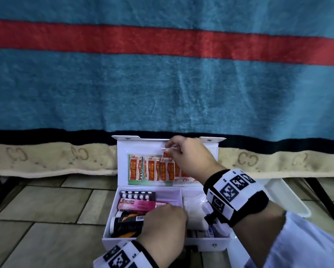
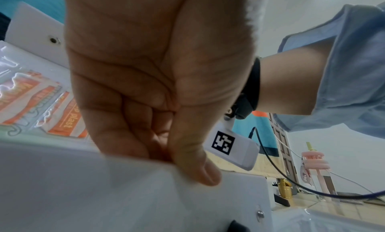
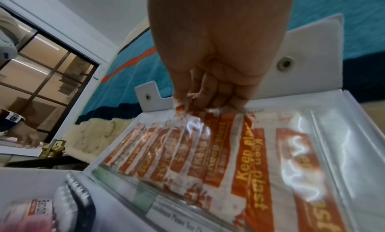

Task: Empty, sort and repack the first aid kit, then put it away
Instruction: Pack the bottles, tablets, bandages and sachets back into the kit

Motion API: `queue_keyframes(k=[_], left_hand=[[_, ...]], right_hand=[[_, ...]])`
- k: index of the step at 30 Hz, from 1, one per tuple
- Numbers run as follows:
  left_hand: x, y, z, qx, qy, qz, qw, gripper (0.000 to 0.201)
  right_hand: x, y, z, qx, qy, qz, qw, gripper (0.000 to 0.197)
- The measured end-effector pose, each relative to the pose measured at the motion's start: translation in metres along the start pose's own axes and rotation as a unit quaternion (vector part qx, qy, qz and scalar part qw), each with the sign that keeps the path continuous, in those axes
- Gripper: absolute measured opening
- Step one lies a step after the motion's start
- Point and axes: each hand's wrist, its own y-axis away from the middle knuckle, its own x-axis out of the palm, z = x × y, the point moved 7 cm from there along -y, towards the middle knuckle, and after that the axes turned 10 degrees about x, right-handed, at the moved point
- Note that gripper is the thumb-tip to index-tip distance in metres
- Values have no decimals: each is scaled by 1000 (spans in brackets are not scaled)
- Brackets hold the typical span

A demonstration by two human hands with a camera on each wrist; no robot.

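Note:
The white first aid kit (image 1: 162, 245) stands open on the floor, its lid (image 1: 143, 145) upright against the bed. A clear sleeve in the lid holds several orange plaster strips (image 1: 150, 170) (image 3: 248, 153). My right hand (image 1: 181, 151) (image 3: 214, 71) pinches the sleeve's crinkled top edge. My left hand (image 1: 164, 223) (image 2: 166, 104) grips the kit's front wall (image 2: 104, 194), thumb outside and fingers inside. The left compartment holds a pill blister (image 1: 137, 195), a pink Bacidin box (image 1: 137, 204) and a black bottle (image 1: 127, 225). White packets (image 1: 193, 207) lie in the right compartment, partly hidden by my right wrist.
A blue blanket with a red stripe (image 1: 162, 84) hangs over the bed just behind the kit. A white tray (image 1: 285, 198) and a black furniture leg (image 1: 324, 200) are at the right. Tiled floor (image 1: 36, 219) lies to the left.

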Motion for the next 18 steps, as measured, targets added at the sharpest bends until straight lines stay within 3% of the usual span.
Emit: queue_keyframes(k=[8,14,18], left_hand=[[3,-2,0,-13,0,-9,1000,22],[4,-3,2,-23,5,-4,1000,24],[3,-2,2,-23,23,-8,999,22]], right_hand=[[14,3,1,24,77,16,997,20],[14,5,7,19,128,23,991,7],[17,4,10,16,170,13,985,14]])
